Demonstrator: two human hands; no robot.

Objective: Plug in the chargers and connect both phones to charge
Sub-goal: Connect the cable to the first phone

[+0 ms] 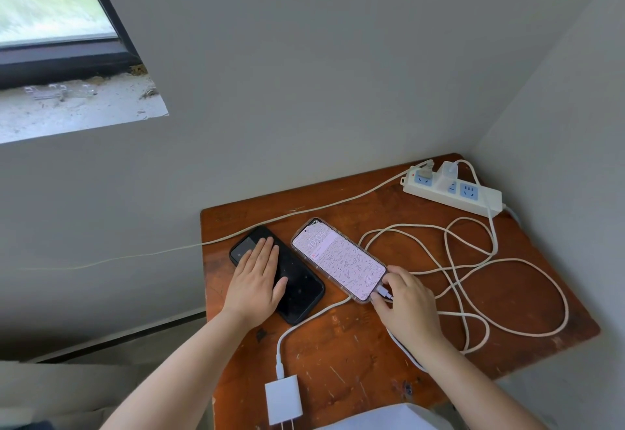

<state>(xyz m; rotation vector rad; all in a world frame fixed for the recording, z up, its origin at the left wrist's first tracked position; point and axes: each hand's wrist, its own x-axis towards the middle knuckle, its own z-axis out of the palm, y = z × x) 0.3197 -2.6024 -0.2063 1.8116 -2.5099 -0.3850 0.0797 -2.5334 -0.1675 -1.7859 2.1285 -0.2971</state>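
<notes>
Two phones lie side by side on a worn brown table (338, 362). My left hand (258, 277) rests flat on the dark phone (297, 287), fingers together. The other phone (338, 255) has a lit screen and a clear case. My right hand (404, 301) pinches a cable connector (384, 292) at that phone's near end. A white power strip (473, 198) sits at the far right corner with one white charger (448, 172) plugged into it. A second white charger (283, 397) lies loose near the front edge, prongs toward me, its cable running up between the phones.
A long white cable (473, 270) lies in loose loops over the right half of the table. The strip's cord (270, 220) trails off the table's left side along the grey wall. Walls close in behind and to the right. A window (50, 7) is at upper left.
</notes>
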